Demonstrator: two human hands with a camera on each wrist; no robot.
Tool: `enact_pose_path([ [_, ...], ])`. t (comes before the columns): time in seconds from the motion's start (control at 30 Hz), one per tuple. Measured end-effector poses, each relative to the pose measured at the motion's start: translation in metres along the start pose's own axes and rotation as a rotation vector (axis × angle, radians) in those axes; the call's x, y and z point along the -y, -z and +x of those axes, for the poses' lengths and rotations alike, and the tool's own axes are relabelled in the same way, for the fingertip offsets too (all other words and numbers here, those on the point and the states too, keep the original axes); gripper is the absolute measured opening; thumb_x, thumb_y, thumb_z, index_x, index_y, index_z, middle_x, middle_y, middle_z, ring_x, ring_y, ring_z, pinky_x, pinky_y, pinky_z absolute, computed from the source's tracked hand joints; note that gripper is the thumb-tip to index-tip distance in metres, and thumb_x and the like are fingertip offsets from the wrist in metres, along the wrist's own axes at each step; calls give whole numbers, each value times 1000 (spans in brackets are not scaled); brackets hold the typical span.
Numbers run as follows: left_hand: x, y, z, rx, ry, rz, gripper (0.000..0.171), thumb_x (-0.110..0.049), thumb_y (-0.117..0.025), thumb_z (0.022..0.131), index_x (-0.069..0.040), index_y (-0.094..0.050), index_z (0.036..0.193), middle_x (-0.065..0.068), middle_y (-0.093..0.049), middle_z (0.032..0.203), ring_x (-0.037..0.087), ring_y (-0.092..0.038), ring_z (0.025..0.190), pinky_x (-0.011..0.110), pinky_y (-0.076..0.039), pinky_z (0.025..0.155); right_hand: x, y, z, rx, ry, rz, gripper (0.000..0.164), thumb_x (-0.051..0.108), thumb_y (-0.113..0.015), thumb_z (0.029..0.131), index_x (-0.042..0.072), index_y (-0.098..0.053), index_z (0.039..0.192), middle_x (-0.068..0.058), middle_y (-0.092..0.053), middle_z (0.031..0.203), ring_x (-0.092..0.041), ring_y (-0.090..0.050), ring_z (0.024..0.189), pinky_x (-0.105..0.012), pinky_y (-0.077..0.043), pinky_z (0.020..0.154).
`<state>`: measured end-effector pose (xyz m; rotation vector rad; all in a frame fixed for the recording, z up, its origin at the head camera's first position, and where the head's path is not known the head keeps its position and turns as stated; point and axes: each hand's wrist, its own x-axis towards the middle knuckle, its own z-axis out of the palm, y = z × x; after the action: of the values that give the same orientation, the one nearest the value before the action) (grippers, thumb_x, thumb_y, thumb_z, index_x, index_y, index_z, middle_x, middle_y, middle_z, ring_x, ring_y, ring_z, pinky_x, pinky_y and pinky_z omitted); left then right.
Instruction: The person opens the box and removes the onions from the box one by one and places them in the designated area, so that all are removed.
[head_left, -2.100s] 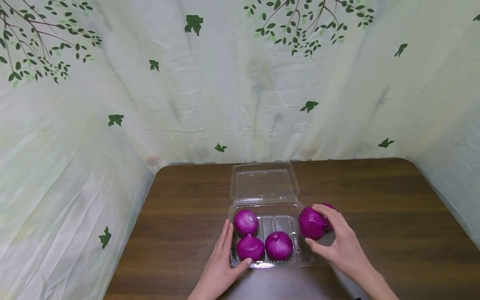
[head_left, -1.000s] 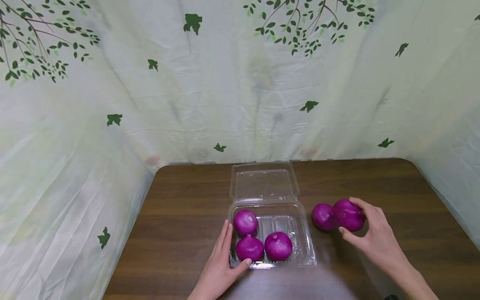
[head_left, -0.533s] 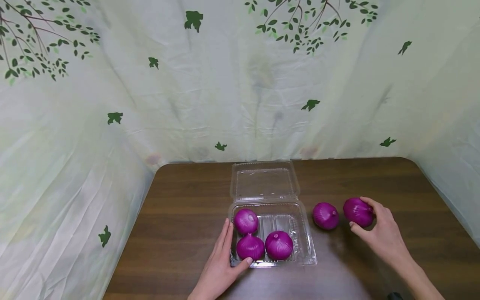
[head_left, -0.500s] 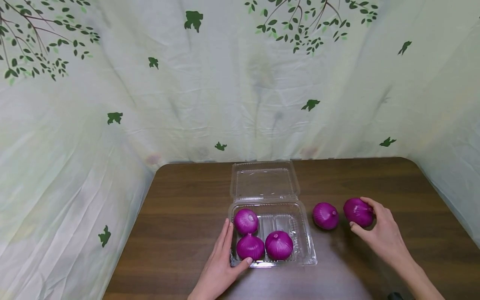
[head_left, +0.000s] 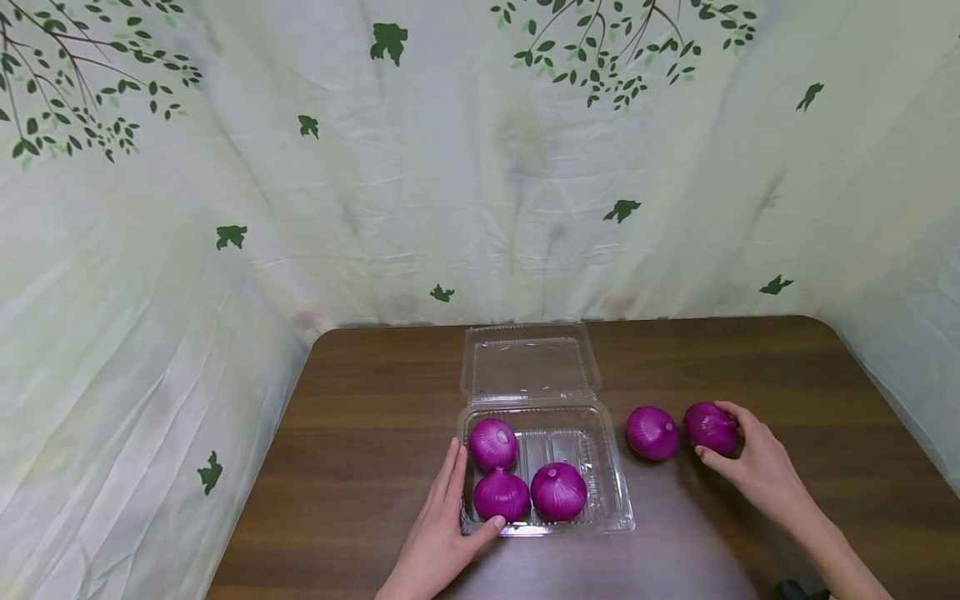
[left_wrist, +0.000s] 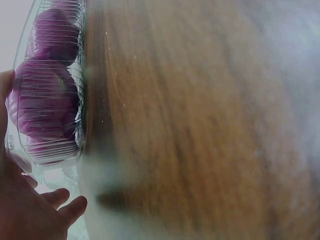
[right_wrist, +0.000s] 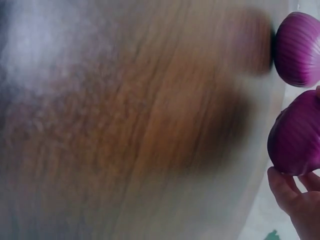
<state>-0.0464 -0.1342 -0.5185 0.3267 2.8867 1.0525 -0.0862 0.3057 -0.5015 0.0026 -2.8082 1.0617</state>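
Note:
My left hand (head_left: 442,533) rests against the left side and front corner of a clear plastic clamshell container (head_left: 617,500), its fingers straight along the wall and the thumb at the front rim. Inside lie three red onions: one at back left (head_left: 492,443), one at front left (head_left: 501,495) and one at front right (head_left: 558,492). To the right of the container, my right hand (head_left: 761,467) holds a red onion (head_left: 711,428) between thumb and fingers, low at the table. Just left of it sits another red onion (head_left: 652,432), a narrow gap between them.
The container's lid (head_left: 529,362) lies folded back towards the rear of the brown wooden table (head_left: 360,467). A pale curtain (head_left: 480,167) with green leaf prints hangs behind the table and along both sides. A dark object (head_left: 791,590) shows at the bottom edge by the right forearm.
My right hand has carried its onion from beside the container's right rim out to the right, past the other loose onion, then slightly back towards it. My left hand stays put.

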Motion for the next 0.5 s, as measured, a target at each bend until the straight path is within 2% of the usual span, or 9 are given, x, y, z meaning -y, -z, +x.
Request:
enact_pose_path([
  [0.23,-1,0,1,17,14,7,107,-74,-60,80,-23,-11,160,-9,-1,165,26,-21,146,60,-36,104,-8,-5,2,13,11,12,73,31,-78,85,-3,-41,139,-29,-48,128,-46,-51,110,-63,-46,81],
  [0.5,1,0,1,3,-6,19,107,-73,-61,80,-22,-11,160,-8,-2,165,24,-19,147,59,-35,106,-12,-10,1,55,-3,20,76,32,-78,85,-3,-38,140,-31,-43,134,-48,-48,115,-65,-43,86],
])
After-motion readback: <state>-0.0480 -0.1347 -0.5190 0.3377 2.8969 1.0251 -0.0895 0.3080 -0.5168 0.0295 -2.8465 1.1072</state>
